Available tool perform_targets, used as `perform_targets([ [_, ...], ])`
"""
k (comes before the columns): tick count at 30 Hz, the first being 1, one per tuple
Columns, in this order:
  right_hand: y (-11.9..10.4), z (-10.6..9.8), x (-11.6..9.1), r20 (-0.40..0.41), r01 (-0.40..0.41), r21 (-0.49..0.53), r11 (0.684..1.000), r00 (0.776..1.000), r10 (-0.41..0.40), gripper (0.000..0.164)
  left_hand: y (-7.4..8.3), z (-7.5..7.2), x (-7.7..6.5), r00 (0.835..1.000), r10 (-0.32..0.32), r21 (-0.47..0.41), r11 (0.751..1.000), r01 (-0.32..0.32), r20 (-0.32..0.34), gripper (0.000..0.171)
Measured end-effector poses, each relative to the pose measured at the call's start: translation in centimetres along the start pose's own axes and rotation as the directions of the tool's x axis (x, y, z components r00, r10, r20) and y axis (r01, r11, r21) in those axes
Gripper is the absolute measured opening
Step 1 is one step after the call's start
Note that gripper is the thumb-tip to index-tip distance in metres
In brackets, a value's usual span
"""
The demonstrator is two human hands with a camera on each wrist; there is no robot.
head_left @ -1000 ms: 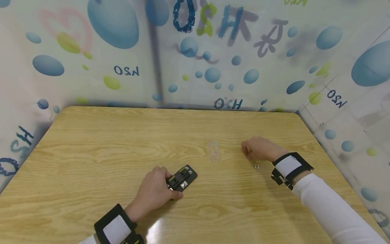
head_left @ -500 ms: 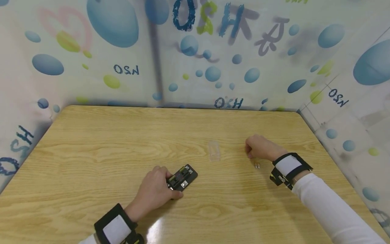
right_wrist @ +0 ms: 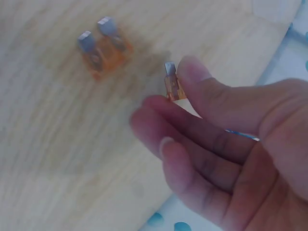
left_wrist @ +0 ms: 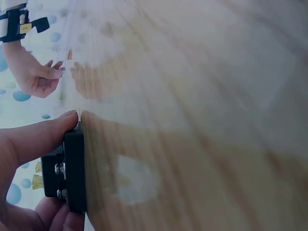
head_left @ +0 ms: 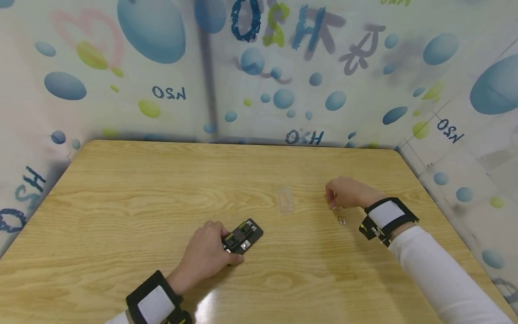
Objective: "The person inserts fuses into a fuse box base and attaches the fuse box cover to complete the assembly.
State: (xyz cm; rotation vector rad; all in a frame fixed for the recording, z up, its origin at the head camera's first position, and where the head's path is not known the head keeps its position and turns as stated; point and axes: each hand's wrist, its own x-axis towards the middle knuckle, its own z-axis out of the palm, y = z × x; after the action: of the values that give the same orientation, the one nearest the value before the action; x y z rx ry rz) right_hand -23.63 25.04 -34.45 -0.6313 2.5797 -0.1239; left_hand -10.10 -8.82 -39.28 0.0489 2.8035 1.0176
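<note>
My left hand [head_left: 206, 252] grips a small black fuse block [head_left: 244, 236] by its near end, thumb on one side and fingers on the other. Screws show on the block's side in the left wrist view. Farther right, my right hand [head_left: 346, 192] is low over the table. Between its thumb and fingers it pinches an orange blade fuse [right_wrist: 172, 82], one metal prong sticking out and the rest partly behind the thumb. A second orange blade fuse [right_wrist: 107, 53] lies on the table beside that hand, its two prongs showing.
A clear plastic case [head_left: 285, 201] lies on the wooden table [head_left: 162, 180] between the hands, toward the back. A printed wall covering [head_left: 251, 90] with blue and green spots rises behind the table and along its sides.
My right hand has shifted slightly right, its fingers drawing together, and a fuse now shows at its fingertips. The left hand and the fuse block have stayed put.
</note>
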Motion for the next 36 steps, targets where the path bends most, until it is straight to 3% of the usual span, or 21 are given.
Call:
perform_targets([
  [6, -0.17, -0.50, -0.04, 0.033, -0.029, 0.046, 0.999, 0.999, 0.028, 0.003, -0.02, -0.04, 0.01, 1.000, 0.000, 0.002, 1.000, 0.000, -0.001, 0.059],
  [13, -0.09, -0.15, 0.10, -0.049, 0.039, -0.047, 0.998, 0.998, -0.041, 0.004, 0.06, -0.03, -0.02, 1.000, 0.000, 0.008, 1.000, 0.000, -0.001, 0.060],
  [29, -0.16, 0.24, 0.31, -0.089, 0.052, -0.101, 0.994, 0.994, -0.061, 0.005, -0.01, 0.02, 0.01, 1.000, -0.017, 0.014, 1.000, 0.017, 0.005, 0.060],
  [36, -0.33, 0.23, 0.39, -0.147, 0.083, -0.118, 0.990, 0.984, -0.100, 0.008, 0.03, -0.02, 0.02, 1.000, -0.016, 0.013, 1.000, 0.016, 0.003, 0.060],
])
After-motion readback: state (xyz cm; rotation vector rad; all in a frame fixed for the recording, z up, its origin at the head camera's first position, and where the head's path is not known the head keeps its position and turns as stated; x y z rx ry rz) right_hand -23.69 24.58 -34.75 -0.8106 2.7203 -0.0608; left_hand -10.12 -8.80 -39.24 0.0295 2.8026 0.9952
